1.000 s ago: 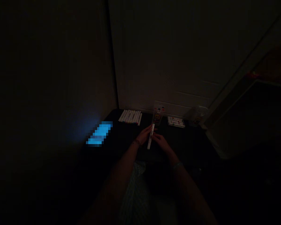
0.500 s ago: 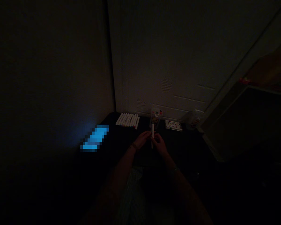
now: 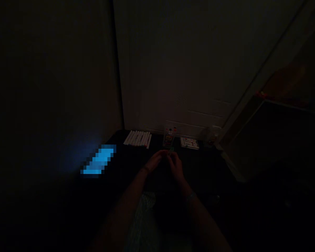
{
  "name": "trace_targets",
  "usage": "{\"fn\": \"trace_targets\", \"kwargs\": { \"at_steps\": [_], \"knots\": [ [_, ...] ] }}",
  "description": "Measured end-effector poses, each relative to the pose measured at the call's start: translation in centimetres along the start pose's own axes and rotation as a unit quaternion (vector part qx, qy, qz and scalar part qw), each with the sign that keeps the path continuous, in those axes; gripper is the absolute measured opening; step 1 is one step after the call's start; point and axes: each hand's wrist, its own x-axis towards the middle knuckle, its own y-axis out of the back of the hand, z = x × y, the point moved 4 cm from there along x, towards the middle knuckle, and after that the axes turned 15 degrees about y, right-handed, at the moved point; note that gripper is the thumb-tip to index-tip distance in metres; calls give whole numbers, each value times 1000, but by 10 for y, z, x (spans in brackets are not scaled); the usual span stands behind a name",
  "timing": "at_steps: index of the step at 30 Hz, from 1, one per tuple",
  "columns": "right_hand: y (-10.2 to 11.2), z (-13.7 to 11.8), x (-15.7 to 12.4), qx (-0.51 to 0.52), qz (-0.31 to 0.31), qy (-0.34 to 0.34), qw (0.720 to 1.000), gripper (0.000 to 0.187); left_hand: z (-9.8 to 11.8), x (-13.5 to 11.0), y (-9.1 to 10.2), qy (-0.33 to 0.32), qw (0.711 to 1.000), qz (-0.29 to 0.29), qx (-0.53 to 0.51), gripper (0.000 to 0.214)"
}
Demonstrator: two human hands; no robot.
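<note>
The scene is very dark. My left hand (image 3: 157, 158) and my right hand (image 3: 175, 162) meet over the black table, fingers closed together at the tips. Between them is a marker, mostly hidden by the fingers; a small greenish end (image 3: 171, 149) shows just past the fingertips. Beyond the hands stands a clear plastic case (image 3: 169, 136) with a few coloured-tipped items in it. To its left lies a row of white markers (image 3: 138, 139), side by side. On the right is a flat pack of small white sticks or pens (image 3: 189, 142).
A brightly lit blue screen (image 3: 99, 161), pixelated, is at the table's left edge. Some clear packaging (image 3: 213, 135) stands at the back right, close to the wall (image 3: 160, 80). The black table top (image 3: 199, 168) reaches to the wall.
The white marker, upright between my hands before, has been turned so that mainly a greenish end shows. My view has shifted slightly, moving everything left and a little down.
</note>
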Motion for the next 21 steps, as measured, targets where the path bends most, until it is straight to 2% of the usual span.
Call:
{"fn": "trace_targets", "kwargs": {
  "at_steps": [5, 9, 11, 14, 18, 21],
  "knots": [
    [4, -4, -1, -65, 7, 30, 997, 26, -10, 1, -5, -5, 984, 64, 168, 48],
    [10, -11, 0, -123, 32, 63, 990, 20, -15, -1, -10, -15, 955, 101, 277, 28],
    [11, -11, 0, -132, 48, 62, 988, 20, -14, -2, -10, -34, 944, 119, 306, 20],
    [9, -7, -5, -119, 73, 58, 989, 30, -12, -3, -8, -43, 931, 138, 335, 17],
    [8, -4, -13, -99, 127, 59, 985, 44, -11, -4, -9, -51, 923, 138, 356, 19],
    [18, -14, -7, -104, 137, 80, 982, 43, -13, -3, -11, -57, 918, 136, 368, 20]
  ]
}}
